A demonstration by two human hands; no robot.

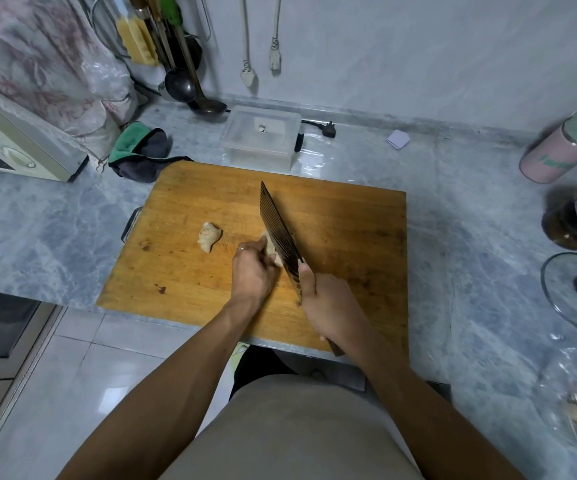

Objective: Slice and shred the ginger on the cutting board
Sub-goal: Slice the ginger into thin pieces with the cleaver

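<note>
Early stage: left hand pins a ginger piece mid-cutting board, right hand grips the cleaver against it; second ginger chunk just left, uncut, no shreds visible.

Cutting board is wood, matt, pretty scuffed w/ dark stains. Surface looks like grey-blue marble-ish stone, smooth w/ a slight sheen. Cleaver blade is dark metal w/ ridged grooves along it. Ginger skin is pale, rough and knobbly. Box at the back is clear plastic, a bit frosted. Cloth beside it is soft fabric, green and grey. Glass lid on the right is clear and glossy. Floor tiles are shiny.
</note>
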